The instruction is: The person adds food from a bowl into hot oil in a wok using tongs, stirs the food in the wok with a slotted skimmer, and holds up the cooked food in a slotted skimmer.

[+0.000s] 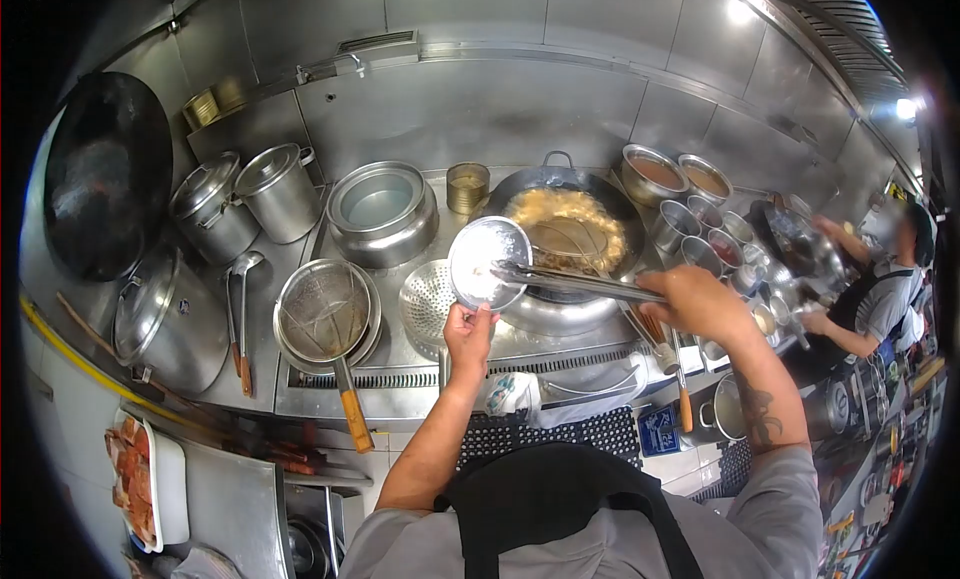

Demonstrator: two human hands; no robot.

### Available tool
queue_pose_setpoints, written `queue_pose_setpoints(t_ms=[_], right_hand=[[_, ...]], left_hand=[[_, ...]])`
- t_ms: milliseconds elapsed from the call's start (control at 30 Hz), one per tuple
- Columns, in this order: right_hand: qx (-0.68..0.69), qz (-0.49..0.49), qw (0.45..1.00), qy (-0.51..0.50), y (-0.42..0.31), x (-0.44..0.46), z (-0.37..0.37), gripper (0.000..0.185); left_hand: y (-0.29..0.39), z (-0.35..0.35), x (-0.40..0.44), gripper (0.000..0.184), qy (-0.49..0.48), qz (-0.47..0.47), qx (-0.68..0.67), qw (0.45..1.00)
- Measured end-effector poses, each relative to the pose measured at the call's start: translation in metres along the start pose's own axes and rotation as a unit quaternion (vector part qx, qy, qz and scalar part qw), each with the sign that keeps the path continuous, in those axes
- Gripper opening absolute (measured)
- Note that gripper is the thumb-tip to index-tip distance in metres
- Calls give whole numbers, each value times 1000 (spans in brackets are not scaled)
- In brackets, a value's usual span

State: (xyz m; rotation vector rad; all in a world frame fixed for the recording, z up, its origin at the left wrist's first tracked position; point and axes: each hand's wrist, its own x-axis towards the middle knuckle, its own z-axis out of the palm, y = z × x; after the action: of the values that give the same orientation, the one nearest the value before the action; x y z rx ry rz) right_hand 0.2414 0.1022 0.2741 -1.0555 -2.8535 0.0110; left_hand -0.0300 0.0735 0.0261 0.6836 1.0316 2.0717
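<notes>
My left hand [470,337] grips a small metal bowl [457,247] from below, its inside covered with something white. Closed around a pair of long metal tongs [590,282], my right hand [697,301] holds their tips at the bowl's opening. What the tips pinch, if anything, is too small to make out. Just behind the bowl sits a dark wok [622,201] of bubbling, yellowish oil, with a round wire strainer [568,241] in it. A perforated ladle [423,304] lies to the left of the bowl, partly hidden by my forearm.
Left stand a mesh strainer [322,312] over a bowl, a wide pot [383,214] and lidded pots [273,192]. Right are sauce bowls [655,172] and several small containers [678,222]. Another person [870,299] works far right. A white tub [170,484] stands lower left.
</notes>
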Motion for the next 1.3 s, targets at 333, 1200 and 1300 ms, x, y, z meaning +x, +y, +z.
queue_pose_setpoints(t_ms=[333,1200,1300], right_hand=[[30,66,997,23,1,-10,-12,26],[-21,-5,1000,9,-14,0,11,27],[-29,-12,999,15,-13,2,21,25]], left_hand=[[-18,-6,13,16,45,-156,-47,986],[-8,-19,-1,9,-16,-106,18,994],[-3,-12,-2,8,-24,-96,15,995]])
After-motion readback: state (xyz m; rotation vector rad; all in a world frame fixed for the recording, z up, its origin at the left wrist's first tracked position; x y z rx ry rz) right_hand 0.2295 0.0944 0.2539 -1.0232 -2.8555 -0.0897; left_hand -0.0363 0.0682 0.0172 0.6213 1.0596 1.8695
